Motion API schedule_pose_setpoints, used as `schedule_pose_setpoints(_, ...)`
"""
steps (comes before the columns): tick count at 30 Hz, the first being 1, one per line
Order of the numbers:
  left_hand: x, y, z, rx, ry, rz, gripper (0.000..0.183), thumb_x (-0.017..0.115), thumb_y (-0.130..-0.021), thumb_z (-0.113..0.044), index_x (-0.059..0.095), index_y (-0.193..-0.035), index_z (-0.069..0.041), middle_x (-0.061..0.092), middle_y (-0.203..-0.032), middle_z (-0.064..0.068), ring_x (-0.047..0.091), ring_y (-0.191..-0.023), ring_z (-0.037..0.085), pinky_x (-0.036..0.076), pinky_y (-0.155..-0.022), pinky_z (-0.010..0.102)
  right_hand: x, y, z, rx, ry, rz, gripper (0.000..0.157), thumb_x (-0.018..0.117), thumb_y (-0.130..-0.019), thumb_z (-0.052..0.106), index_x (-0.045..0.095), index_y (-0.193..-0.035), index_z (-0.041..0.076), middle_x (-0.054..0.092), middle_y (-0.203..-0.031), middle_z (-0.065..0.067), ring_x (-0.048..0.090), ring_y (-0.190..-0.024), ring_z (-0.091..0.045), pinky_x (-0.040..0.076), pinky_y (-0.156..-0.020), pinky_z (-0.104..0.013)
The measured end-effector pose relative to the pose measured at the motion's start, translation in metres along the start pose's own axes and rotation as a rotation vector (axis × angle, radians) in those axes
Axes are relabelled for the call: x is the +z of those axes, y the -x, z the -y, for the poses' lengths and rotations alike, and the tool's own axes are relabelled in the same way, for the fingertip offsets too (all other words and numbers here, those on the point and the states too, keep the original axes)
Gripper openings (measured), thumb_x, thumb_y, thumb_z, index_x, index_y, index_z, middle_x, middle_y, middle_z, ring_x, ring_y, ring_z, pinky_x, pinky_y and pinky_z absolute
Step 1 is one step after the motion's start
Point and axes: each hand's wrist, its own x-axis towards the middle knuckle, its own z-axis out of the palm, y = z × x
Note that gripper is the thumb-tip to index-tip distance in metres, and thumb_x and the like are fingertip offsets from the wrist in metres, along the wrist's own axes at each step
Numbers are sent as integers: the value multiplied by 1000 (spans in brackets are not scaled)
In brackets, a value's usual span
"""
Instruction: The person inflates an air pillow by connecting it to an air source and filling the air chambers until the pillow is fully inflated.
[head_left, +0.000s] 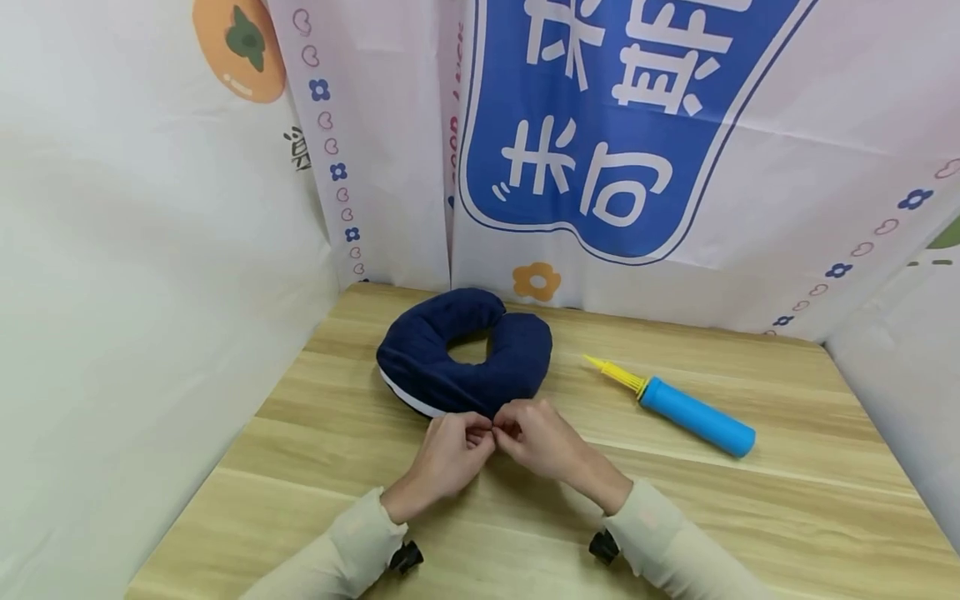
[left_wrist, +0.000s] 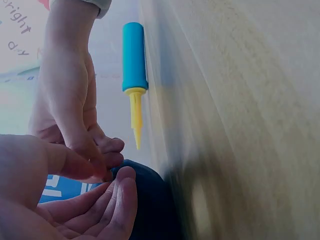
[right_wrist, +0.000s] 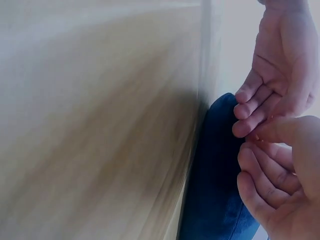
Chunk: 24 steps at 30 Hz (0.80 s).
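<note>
A dark navy U-shaped neck pillow [head_left: 435,333] lies on the table, its opening towards the back wall. Along its lower left side runs a white strip [head_left: 408,398]. Both hands meet at the pillow's near edge, fingertips almost touching. My left hand [head_left: 450,454] pinches there with thumb and forefinger, the other fingers curved loosely. From the other side my right hand [head_left: 542,440] pinches at the same spot. The fingertips hide what exact part of the pillow is between them. In both wrist views the blue pillow fabric [left_wrist: 152,205] [right_wrist: 215,165] sits right behind the fingers.
To the right on the wooden table [head_left: 810,467] lies a blue hand pump [head_left: 697,417], its yellow nozzle [head_left: 618,373] pointing towards the pillow. A printed cloth [head_left: 397,125] hangs behind the table's back edge, and white sheeting [head_left: 150,292] stands at the left.
</note>
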Motion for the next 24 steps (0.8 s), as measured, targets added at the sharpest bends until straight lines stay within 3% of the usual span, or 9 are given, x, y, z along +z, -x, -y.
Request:
schedule_pose_setpoints(10,1,-6,0,-13,24,34,10,73,-94,-13,80,-96,-7,80,-88,0,73,-77,6,59,-70,20,-6,-3,-10,-14,-36,103,3,78,-94,8,76,-93,10,75,-87,-1,66,-74,-4,55,-67,-15)
schedule_pose_setpoints(17,2,-13,3,78,-67,-15,8,75,-97,-10,80,-92,-8,80,-82,0,73,-72,7,58,-68,22,-12,-3,-16,-33,-66,137,6,78,-94,5,77,-97,11,77,-91,-2,71,-79,-6,62,-70,-25)
schedule_pose_setpoints(20,2,-13,3,124,-135,-29,8,76,-96,-8,79,-89,-7,79,-80,0,72,-70,8,57,-67,22,-14,-2,-17,-53,-42,113,8,79,-94,5,77,-100,9,77,-94,-4,73,-82,-10,63,-72,-29)
schedule_pose_setpoints(24,1,-15,1,179,-228,-75,10,78,-92,-6,76,-83,-8,77,-77,1,71,-67,8,56,-63,20,-17,-2,-16,-100,35,9,16,82,-90,3,76,-104,4,75,-97,-7,73,-86,-15,63,-76,-30)
